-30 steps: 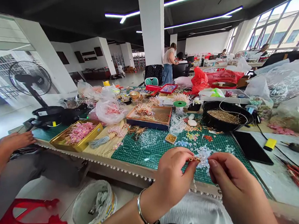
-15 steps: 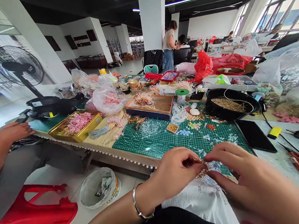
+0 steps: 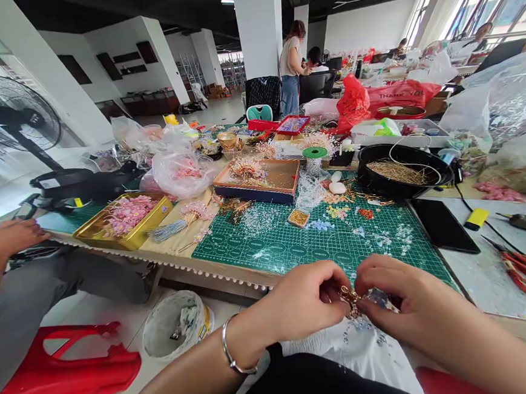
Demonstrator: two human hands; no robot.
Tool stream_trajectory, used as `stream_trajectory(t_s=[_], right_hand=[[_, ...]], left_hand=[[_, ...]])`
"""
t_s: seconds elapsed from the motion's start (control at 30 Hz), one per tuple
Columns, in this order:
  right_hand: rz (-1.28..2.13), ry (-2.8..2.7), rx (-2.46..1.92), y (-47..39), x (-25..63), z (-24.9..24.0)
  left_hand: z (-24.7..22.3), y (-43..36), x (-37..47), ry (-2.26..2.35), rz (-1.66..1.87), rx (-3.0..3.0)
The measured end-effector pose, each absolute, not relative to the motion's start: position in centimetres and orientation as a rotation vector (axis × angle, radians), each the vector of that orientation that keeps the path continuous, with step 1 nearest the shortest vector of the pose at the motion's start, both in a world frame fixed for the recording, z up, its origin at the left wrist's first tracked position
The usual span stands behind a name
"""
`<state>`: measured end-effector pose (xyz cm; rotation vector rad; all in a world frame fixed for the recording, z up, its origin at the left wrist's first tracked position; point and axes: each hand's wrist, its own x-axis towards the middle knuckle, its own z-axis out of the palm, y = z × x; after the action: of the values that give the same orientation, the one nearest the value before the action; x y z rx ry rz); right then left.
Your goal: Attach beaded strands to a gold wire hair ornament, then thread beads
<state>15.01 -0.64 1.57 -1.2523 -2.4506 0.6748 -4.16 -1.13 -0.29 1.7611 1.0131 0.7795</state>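
My left hand (image 3: 305, 298) and my right hand (image 3: 404, 292) meet low in the view, in front of the mat's near edge. Between their fingertips is a gold wire ornament (image 3: 350, 299) with clear and pale-blue beads dangling from it. The left thumb and fingers pinch its gold end. Right fingers and thumb close on the beaded side, hiding part of it. White cloth (image 3: 376, 358) lies beneath on my lap. Beyond, a green cutting mat (image 3: 249, 246) carries a small tray of gold beads (image 3: 299, 218) and scattered blue, yellow and red pieces.
A gold tin (image 3: 149, 230) of pink flowers, a shallow box (image 3: 284, 180) and a black bowl (image 3: 366, 177) stand around the mat. At right lie a phone (image 3: 445, 225) and red-handled pliers (image 3: 524, 273). Another person's hand (image 3: 13, 238) rests at far left, above a red stool (image 3: 86, 375).
The gold ornament has turned and sits slightly lower, with more dangling beads showing. My fingers have shifted their hold, and the right hand's fingers are more curled. The camera view has shifted slightly.
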Motion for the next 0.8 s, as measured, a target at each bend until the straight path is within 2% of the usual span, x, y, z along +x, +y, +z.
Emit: stream_trajectory(t_s=[0.17, 0.3, 0.57, 0.7, 0.8], right_hand=[[0.761, -2.488, -1.224, -0.6, 15.8, 1.3], [0.735, -2.483, -1.261, -1.0, 16.0, 1.4], [0.739, -2.406, -1.428, -0.8, 15.5, 1.4], [0.686, -2.331, -1.504, -0.2, 15.9, 1.3], [0.608, -2.316, -1.483, 0.0, 16.4, 1.5]], left_hand=[[-0.2, 0.6, -5.1, 0.724, 0.514, 1.288], [0.3, 1.7, -5.1, 0.832, 0.454, 1.395], [3.2, 0.4, -2.8, 1.091, 0.812, 2.099], [2.7, -1.3, -2.6, 0.992, 0.990, 2.440], [1.5, -2.1, -3.2, 0.928, 1.098, 2.485]])
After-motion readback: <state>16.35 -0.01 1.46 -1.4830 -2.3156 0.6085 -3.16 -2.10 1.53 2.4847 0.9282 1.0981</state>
